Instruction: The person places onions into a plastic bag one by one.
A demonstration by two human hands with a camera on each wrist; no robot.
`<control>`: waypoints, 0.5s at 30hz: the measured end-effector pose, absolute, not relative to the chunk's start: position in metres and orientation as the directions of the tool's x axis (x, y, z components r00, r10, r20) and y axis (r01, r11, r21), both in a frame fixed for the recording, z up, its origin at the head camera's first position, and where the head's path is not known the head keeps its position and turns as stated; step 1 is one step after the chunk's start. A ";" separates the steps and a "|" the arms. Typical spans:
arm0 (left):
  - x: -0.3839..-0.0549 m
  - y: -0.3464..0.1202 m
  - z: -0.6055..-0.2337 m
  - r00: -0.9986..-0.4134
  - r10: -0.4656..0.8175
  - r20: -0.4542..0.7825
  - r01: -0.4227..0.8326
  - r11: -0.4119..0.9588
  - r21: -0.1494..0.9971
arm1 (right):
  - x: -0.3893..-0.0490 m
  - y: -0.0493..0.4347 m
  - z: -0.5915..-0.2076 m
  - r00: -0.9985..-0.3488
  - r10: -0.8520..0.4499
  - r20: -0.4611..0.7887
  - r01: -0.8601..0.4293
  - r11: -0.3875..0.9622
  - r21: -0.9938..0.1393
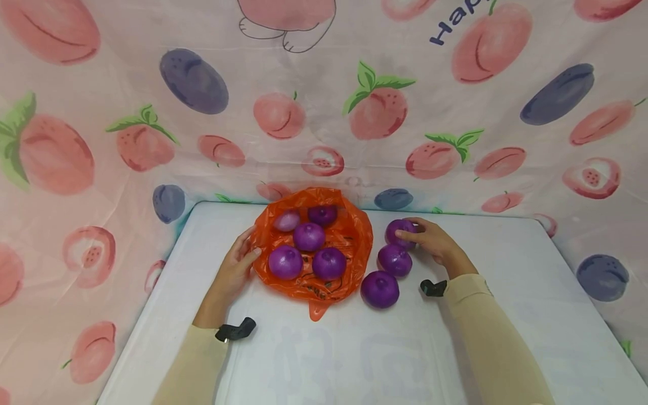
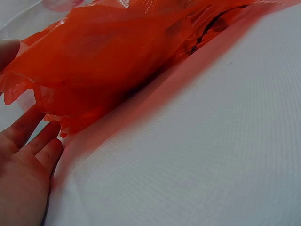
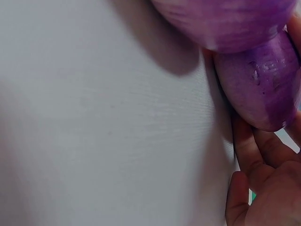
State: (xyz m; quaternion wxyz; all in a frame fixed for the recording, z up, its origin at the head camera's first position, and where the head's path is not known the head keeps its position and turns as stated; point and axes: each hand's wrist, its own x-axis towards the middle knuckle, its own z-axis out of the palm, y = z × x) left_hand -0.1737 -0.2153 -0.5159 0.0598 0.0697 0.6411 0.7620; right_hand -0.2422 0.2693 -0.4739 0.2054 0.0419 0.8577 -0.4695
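An orange plastic bag (image 1: 356, 256) lies spread in a round shape on the table, its mouth facing up. Several red onions (image 1: 309, 237) sit inside it. At the bag's left rim, my left hand (image 1: 235, 267) holds the plastic between thumb and fingers; the left wrist view shows the fingers (image 2: 40, 136) under the crumpled edge. To the right of the bag, my right hand (image 1: 430, 239) grips the farthest onion (image 1: 397, 232) of a row of three. The middle onion (image 1: 395, 260) and the nearest one (image 1: 380, 289) stand close together beside the bag.
Everything lies on a white-covered table (image 1: 324, 365). A fruit-printed cloth (image 1: 324, 118) hangs behind it and at both sides. The bag's orange tab (image 1: 318, 309) points toward the front edge. Black wrist mounts (image 1: 237, 329) sit at both sleeve cuffs.
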 end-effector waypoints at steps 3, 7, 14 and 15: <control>-0.174 -0.214 -0.515 -0.984 0.178 0.024 -0.007 -0.172 0.985 | -0.243 0.270 -0.474 -0.910 -0.114 -0.398 0.273 0.559 -0.783; -0.174 -0.216 -0.515 -0.984 0.178 0.012 -0.017 -0.160 0.987 | -0.244 0.269 -0.473 -0.908 -0.107 -0.405 0.283 0.555 -0.782; -0.173 -0.216 -0.516 -0.985 0.174 0.002 -0.026 -0.153 0.988 | -0.246 0.266 -0.468 -0.912 -0.112 -0.396 0.270 0.563 -0.781; -0.173 -0.215 -0.516 -0.985 0.174 0.002 -0.026 -0.157 0.987 | -0.247 0.266 -0.467 -0.912 -0.113 -0.394 0.268 0.563 -0.782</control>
